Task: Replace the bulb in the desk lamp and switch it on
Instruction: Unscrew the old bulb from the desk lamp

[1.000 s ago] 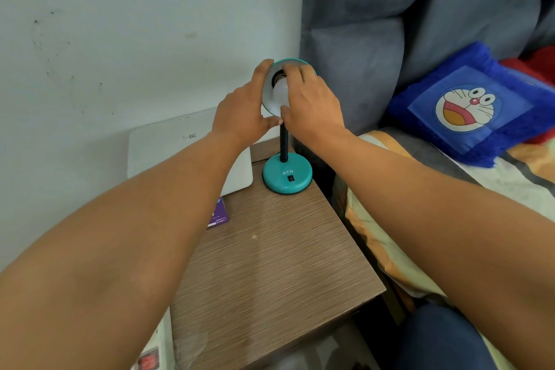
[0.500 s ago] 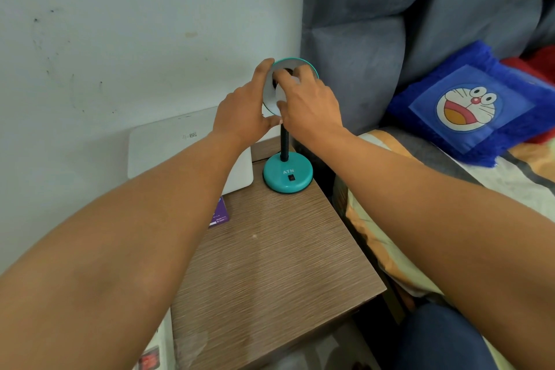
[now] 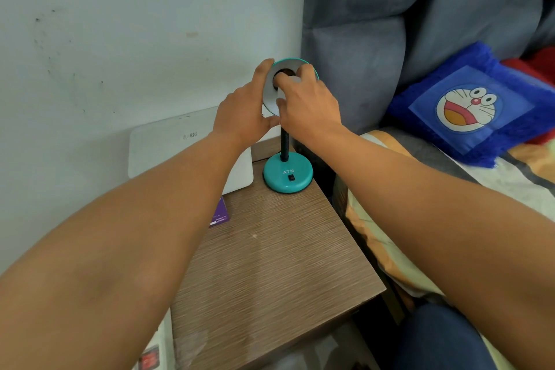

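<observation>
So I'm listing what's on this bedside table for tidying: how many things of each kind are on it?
Desk lamp: 1
White flat device leaning on the wall: 1
Purple card: 1
Bulb, in the right hand at the shade: 1
Total: 4

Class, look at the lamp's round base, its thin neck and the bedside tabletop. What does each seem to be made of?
Lamp base: probably teal plastic or painted metal, smooth with a soft sheen; the look leaves it open.
Neck: black, finely ribbed, likely flexible coiled metal or a ribbed sleeve.
Tabletop: likely wood-grain laminate, brown with fine even streaks, matte to low sheen.
</observation>
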